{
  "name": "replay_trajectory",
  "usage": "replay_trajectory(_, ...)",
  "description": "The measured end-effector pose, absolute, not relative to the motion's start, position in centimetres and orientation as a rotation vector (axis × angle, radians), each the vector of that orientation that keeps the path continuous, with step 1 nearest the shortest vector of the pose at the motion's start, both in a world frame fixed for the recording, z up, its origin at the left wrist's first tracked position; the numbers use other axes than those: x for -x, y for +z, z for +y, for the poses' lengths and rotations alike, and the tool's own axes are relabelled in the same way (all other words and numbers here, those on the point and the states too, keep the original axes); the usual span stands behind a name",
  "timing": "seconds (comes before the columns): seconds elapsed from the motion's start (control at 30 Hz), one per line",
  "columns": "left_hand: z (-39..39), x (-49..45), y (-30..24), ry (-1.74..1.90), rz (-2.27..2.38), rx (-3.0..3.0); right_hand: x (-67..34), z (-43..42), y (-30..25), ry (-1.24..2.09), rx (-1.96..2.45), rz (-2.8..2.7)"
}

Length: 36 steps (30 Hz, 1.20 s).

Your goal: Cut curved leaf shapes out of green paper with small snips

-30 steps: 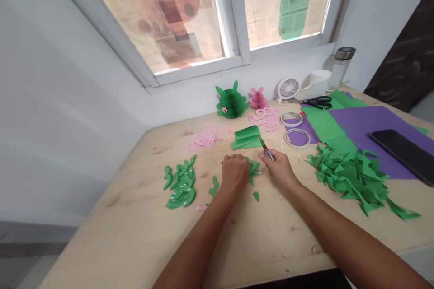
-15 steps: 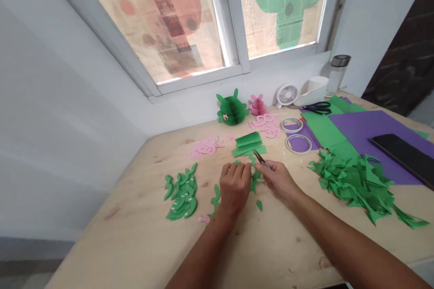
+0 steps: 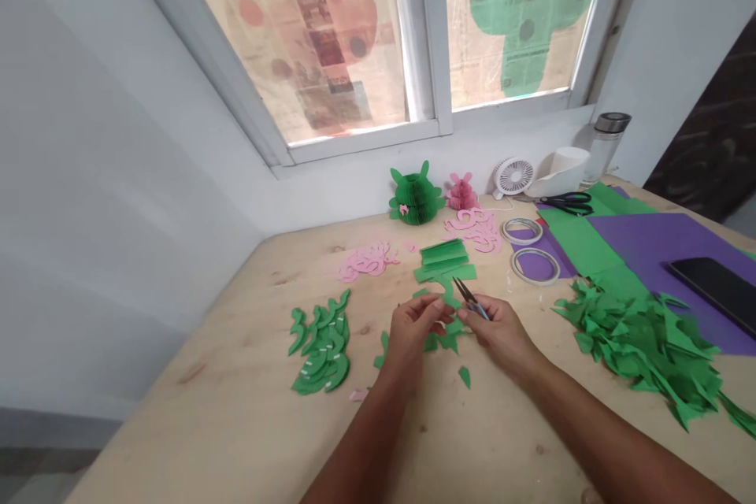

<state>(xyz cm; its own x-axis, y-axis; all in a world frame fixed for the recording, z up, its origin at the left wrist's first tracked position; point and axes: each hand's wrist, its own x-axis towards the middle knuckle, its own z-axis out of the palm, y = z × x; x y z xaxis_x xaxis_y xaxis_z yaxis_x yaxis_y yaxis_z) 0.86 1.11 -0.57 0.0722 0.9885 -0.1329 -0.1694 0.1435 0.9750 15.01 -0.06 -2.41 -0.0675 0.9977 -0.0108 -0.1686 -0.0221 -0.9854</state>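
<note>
My left hand (image 3: 412,335) pinches a jagged piece of green paper (image 3: 449,323) between thumb and fingers. My right hand (image 3: 502,335) grips small scissors with blue handles (image 3: 471,301), their dark blades touching the top of that piece. Loose green scraps lie on the table under both hands. Just beyond them sits a folded stack of green paper (image 3: 442,261). To the left lies a heap of curved green cut-outs (image 3: 322,346), and a small green scrap (image 3: 465,376) rests near my right wrist.
On the wooden table (image 3: 177,402) are pink paper cut-outs (image 3: 367,262), green and pink honeycomb paper figures (image 3: 412,201), tape rolls (image 3: 523,231), black scissors (image 3: 567,203), purple sheets (image 3: 667,240), a green scrap pile (image 3: 643,346), and a phone (image 3: 714,287).
My hands have come closer together, and the left hand now lifts the green piece toward the scissors. The whole scene has shifted slightly right and down in view.
</note>
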Motion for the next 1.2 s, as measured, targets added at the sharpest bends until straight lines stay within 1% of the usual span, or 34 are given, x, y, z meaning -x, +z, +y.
replay_trajectory(0.2,0.3,-0.9,-0.4,1.197,1.141,-0.972,-14.7,-0.3,-2.1,1.356,1.083,-1.198)
replay_trajectory(0.33,0.4,-0.5,-0.5,1.245,1.143,-0.936,-14.8,-0.7,-1.6,1.28,1.16,-1.207)
replay_trajectory(0.5,0.8,-0.2,-0.5,1.137,1.102,-0.987,-15.1,-0.5,-1.7,1.252,1.147,-1.135)
replay_trajectory(0.73,0.5,-0.6,-0.8,0.998,1.07,-1.11,-14.9,-0.3,-1.8,1.357,1.148,-1.016)
replay_trajectory(1.0,1.1,-0.6,-2.0,1.009,1.026,-1.122,-14.7,-0.3,-2.0,1.341,1.147,-0.998)
replay_trajectory(1.2,0.8,-0.7,-1.4,1.039,1.055,-1.082,-14.6,-0.4,-2.3,1.345,1.148,-1.015)
